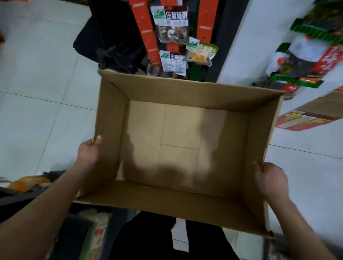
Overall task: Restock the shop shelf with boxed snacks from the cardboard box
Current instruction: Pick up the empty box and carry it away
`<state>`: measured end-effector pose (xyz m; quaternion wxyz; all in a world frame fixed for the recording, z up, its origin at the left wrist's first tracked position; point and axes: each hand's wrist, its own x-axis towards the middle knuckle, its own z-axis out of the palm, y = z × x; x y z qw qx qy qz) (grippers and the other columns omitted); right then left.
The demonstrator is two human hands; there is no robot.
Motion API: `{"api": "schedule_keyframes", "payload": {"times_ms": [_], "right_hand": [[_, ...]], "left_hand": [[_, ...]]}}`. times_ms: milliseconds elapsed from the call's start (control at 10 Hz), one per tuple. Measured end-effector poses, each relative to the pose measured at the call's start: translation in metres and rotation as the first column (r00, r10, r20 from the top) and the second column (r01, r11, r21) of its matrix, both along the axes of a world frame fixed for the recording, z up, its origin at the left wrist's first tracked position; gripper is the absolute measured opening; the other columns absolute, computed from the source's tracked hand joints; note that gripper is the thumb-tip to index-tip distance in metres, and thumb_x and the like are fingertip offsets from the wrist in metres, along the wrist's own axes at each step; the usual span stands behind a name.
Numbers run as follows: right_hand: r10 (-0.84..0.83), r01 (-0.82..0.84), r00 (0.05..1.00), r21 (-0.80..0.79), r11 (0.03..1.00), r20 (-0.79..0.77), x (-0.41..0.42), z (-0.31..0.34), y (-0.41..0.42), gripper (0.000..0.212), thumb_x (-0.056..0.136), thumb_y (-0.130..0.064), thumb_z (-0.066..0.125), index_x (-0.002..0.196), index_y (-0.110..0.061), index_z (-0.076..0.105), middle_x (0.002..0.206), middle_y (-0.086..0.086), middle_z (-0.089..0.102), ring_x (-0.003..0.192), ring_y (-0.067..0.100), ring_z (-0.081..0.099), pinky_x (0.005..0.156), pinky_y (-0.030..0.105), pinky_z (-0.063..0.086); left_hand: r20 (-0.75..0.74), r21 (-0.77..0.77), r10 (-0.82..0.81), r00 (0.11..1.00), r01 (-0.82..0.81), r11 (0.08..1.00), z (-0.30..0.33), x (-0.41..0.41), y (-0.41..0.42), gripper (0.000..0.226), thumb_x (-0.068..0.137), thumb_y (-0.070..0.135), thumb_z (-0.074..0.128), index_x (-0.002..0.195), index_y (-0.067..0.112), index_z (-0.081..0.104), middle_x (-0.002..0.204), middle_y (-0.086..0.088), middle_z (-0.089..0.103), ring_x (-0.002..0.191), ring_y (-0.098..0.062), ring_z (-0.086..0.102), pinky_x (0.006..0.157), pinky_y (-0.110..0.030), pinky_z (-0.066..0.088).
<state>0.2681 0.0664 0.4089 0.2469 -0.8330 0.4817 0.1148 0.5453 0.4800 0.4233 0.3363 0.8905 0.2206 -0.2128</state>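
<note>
The open-topped brown corrugated cardboard box [190,94] is held above the pale tiled floor [31,88], in front of the person's body, with its opening facing the camera. Its interior shows only the bare cardboard bottom panel and shadows; no boxed snacks are visible inside.

The left hand [87,153] grips the left side wall of the box: the thumb lies over the top edge on the inside face, and the remaining fingers are hidden behind the outer face. The right hand [272,180] grips the right side wall in the same way, thumb hooked over the rim, fingers out of sight on the outside.

Beyond the far wall of the box, clear plastic snack packets with white printed labels [171,24] hang on red cardboard display strips [143,23]. To the right stands a white shop shelf unit [257,44] carrying packaged goods behind green edge strips [324,35]; these goods are blurred and possibly bagged items. A black object [108,31] stands on the floor at upper left.
</note>
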Motion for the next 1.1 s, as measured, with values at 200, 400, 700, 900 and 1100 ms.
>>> {"api": "schedule_keyframes", "payload": {"times_ms": [200,400,700,900,1100], "right_hand": [[0.100,-0.093,0.990,0.075,0.993,-0.099,0.065,-0.121,-0.026,0.050,0.100,-0.026,0.047,0.051,-0.014,0.046,0.049,0.004,0.046,0.046,0.016,0.047,0.047,0.020,0.026],[0.158,-0.140,0.981,0.161,0.977,-0.109,0.111,-0.231,-0.015,0.047,0.101,-0.030,0.044,0.057,-0.016,0.047,0.055,0.002,0.047,0.049,0.016,0.049,0.049,0.022,0.029],[0.087,-0.055,0.972,0.150,0.987,-0.218,0.135,-0.357,-0.039,0.040,0.100,-0.028,0.042,0.065,-0.011,0.049,0.065,0.008,0.054,0.058,0.023,0.052,0.052,0.026,0.033],[-0.053,0.116,0.967,0.245,0.963,-0.249,0.142,-0.412,-0.060,0.019,0.096,-0.017,0.048,0.096,-0.002,0.060,0.092,0.018,0.061,0.081,0.034,0.057,0.070,0.035,0.046],[-0.436,0.439,0.891,0.490,0.753,-0.127,0.144,-0.448,-0.058,0.045,0.093,-0.005,0.053,0.137,-0.015,0.054,0.119,0.007,0.065,0.091,0.022,0.066,0.074,0.030,0.056]], "left_hand": [[-0.128,0.106,-0.094,0.987,0.107,0.989,-0.108,0.068,-0.014,0.050,0.102,0.046,0.042,0.110,0.002,0.064,0.095,-0.022,0.060,0.089,-0.036,0.058,0.079,-0.044,0.046],[-0.195,0.103,-0.054,0.979,0.076,0.992,-0.229,0.124,-0.013,0.058,0.103,0.048,0.041,0.136,0.002,0.054,0.117,-0.025,0.061,0.106,-0.043,0.060,0.092,-0.049,0.047],[-0.193,0.070,-0.126,0.973,0.142,0.987,-0.364,0.167,-0.035,0.051,0.103,0.046,0.041,0.129,0.005,0.058,0.091,-0.012,0.064,0.076,-0.027,0.061,0.067,-0.028,0.055],[-0.226,0.037,-0.150,0.962,0.162,0.986,-0.425,0.188,-0.071,0.051,0.102,0.049,0.041,0.139,0.017,0.055,0.126,-0.012,0.062,0.114,-0.034,0.059,0.098,-0.040,0.049],[-0.356,-0.126,-0.141,0.924,0.102,0.987,-0.464,0.213,-0.078,0.040,0.104,0.030,0.046,0.143,0.019,0.049,0.135,-0.011,0.059,0.121,-0.033,0.059,0.104,-0.045,0.046]]}}
